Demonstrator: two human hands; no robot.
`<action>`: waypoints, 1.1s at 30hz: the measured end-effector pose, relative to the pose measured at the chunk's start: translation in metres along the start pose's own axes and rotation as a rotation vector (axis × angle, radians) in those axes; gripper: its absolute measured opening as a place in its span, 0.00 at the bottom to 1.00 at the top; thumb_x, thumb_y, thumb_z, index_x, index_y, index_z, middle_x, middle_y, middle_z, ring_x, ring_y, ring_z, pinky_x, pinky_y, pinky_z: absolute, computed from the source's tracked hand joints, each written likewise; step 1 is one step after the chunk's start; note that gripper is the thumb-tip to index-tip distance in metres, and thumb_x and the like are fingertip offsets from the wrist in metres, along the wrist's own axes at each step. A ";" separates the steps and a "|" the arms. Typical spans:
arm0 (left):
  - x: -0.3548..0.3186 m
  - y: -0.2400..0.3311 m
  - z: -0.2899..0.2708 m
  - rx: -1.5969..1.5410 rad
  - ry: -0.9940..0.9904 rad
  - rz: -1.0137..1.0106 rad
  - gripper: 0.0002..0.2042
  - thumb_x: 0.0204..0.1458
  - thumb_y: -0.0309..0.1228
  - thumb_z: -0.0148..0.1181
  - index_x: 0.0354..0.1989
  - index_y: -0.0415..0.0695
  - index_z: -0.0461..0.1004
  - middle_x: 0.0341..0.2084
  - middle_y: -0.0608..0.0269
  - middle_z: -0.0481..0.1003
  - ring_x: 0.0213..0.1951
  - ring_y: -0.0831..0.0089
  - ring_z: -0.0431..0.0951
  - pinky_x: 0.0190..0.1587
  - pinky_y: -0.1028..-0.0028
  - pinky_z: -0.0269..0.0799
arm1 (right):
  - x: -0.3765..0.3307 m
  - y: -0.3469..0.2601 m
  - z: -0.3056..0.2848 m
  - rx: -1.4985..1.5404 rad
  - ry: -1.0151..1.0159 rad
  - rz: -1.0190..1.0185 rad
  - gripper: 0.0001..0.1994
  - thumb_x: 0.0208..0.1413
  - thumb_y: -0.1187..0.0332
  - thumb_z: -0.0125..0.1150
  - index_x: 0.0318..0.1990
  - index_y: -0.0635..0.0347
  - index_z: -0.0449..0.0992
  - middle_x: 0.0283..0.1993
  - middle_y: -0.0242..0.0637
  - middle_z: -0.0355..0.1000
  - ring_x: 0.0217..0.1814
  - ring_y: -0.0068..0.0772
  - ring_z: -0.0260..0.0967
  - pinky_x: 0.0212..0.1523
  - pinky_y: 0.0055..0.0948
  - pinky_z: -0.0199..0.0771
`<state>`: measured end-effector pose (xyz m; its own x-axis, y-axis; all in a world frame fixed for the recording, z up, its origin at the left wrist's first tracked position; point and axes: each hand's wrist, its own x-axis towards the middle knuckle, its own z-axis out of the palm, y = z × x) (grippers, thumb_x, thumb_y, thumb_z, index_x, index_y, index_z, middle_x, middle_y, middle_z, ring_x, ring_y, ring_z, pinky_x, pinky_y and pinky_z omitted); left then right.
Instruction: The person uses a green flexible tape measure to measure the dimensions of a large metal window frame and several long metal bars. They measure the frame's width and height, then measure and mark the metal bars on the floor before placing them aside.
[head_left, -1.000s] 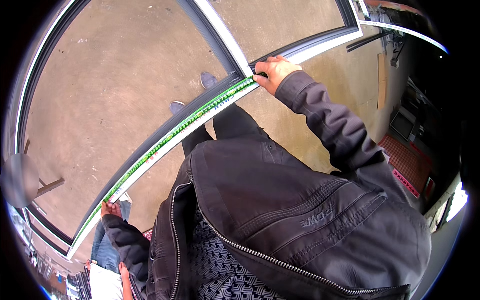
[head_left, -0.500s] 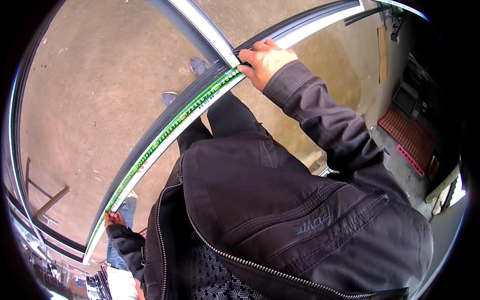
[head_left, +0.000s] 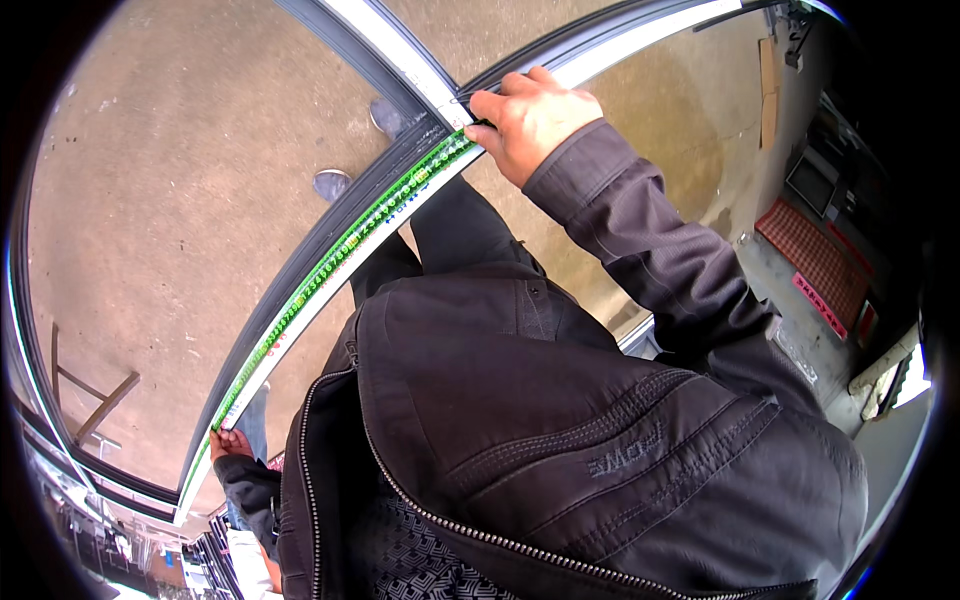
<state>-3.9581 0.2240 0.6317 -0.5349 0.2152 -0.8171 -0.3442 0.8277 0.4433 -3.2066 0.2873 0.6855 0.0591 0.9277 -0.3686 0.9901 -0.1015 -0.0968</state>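
Note:
A green tape measure blade (head_left: 352, 241) lies stretched along the near bar of a large black and white frame (head_left: 400, 150). Its right end meets my right hand (head_left: 535, 118), whose thumb and fingers close over the tape and bar beside the joint with a crossbar (head_left: 395, 45). Far to the left, the fingers of my left hand (head_left: 232, 443) pinch the tape at the bar's edge, near the frame's corner. The tape's case does not show.
Brown floor (head_left: 190, 200) shows through the frame, with a metal stand (head_left: 95, 400) at left. A person's jeans (head_left: 258, 420) appear past my left hand. Cardboard strips (head_left: 768, 95) and a red checked mat (head_left: 815, 250) lie at right.
The view has shifted slightly, so the frame and my right hand appear a little higher and further left. Both hands keep their places on the tape.

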 end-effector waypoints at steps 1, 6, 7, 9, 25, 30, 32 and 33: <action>0.001 0.000 0.001 0.001 0.003 -0.006 0.12 0.61 0.40 0.55 0.29 0.46 0.74 0.19 0.73 0.74 0.23 0.80 0.74 0.33 0.76 0.78 | 0.000 0.000 0.000 0.001 -0.002 0.001 0.08 0.53 0.58 0.63 0.35 0.50 0.77 0.31 0.34 0.70 0.40 0.38 0.72 0.36 0.39 0.76; -0.004 0.001 0.003 0.001 -0.034 -0.010 0.12 0.60 0.39 0.56 0.29 0.47 0.74 0.19 0.74 0.74 0.22 0.81 0.73 0.33 0.76 0.77 | 0.001 -0.001 -0.003 -0.005 -0.008 0.007 0.09 0.52 0.57 0.63 0.35 0.50 0.77 0.30 0.33 0.70 0.39 0.37 0.72 0.35 0.39 0.76; -0.003 0.001 0.000 -0.004 -0.068 -0.018 0.11 0.60 0.39 0.56 0.29 0.47 0.74 0.19 0.74 0.74 0.22 0.81 0.72 0.33 0.76 0.77 | 0.002 -0.002 -0.004 -0.006 -0.010 0.005 0.09 0.52 0.57 0.63 0.35 0.49 0.77 0.30 0.33 0.70 0.39 0.37 0.72 0.35 0.39 0.76; -0.001 0.000 -0.007 -0.004 -0.086 -0.022 0.11 0.60 0.39 0.56 0.28 0.47 0.74 0.19 0.74 0.73 0.22 0.81 0.72 0.33 0.76 0.77 | 0.003 -0.001 -0.004 -0.006 -0.011 -0.002 0.09 0.52 0.57 0.63 0.35 0.49 0.78 0.30 0.32 0.70 0.39 0.36 0.72 0.35 0.38 0.76; -0.008 0.001 0.006 -0.007 0.022 -0.008 0.10 0.60 0.38 0.56 0.30 0.47 0.74 0.19 0.74 0.73 0.23 0.81 0.73 0.33 0.76 0.77 | 0.004 -0.002 -0.002 -0.004 0.012 0.009 0.10 0.50 0.55 0.65 0.33 0.48 0.78 0.29 0.30 0.70 0.38 0.35 0.71 0.33 0.39 0.76; -0.005 0.002 0.004 -0.012 0.045 -0.022 0.11 0.60 0.39 0.57 0.29 0.47 0.74 0.18 0.75 0.72 0.22 0.81 0.72 0.33 0.76 0.78 | 0.005 -0.002 -0.002 -0.008 0.012 0.010 0.10 0.50 0.55 0.65 0.32 0.49 0.78 0.29 0.30 0.70 0.38 0.35 0.72 0.33 0.39 0.76; -0.005 0.001 0.001 -0.019 0.056 -0.024 0.11 0.60 0.39 0.57 0.29 0.47 0.74 0.18 0.75 0.72 0.22 0.81 0.72 0.32 0.76 0.78 | 0.004 -0.003 -0.001 -0.008 0.011 0.013 0.10 0.50 0.55 0.65 0.32 0.49 0.78 0.29 0.30 0.70 0.38 0.35 0.72 0.33 0.39 0.76; -0.005 -0.001 0.000 -0.020 0.043 -0.022 0.11 0.60 0.39 0.57 0.29 0.47 0.74 0.18 0.75 0.72 0.22 0.81 0.72 0.32 0.76 0.78 | 0.005 -0.003 -0.002 -0.007 0.009 0.015 0.10 0.50 0.55 0.65 0.32 0.49 0.78 0.29 0.30 0.70 0.38 0.35 0.72 0.33 0.40 0.76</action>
<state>-3.9556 0.2223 0.6352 -0.5595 0.1747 -0.8102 -0.3713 0.8211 0.4334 -3.2094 0.2929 0.6859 0.0750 0.9293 -0.3617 0.9899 -0.1130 -0.0850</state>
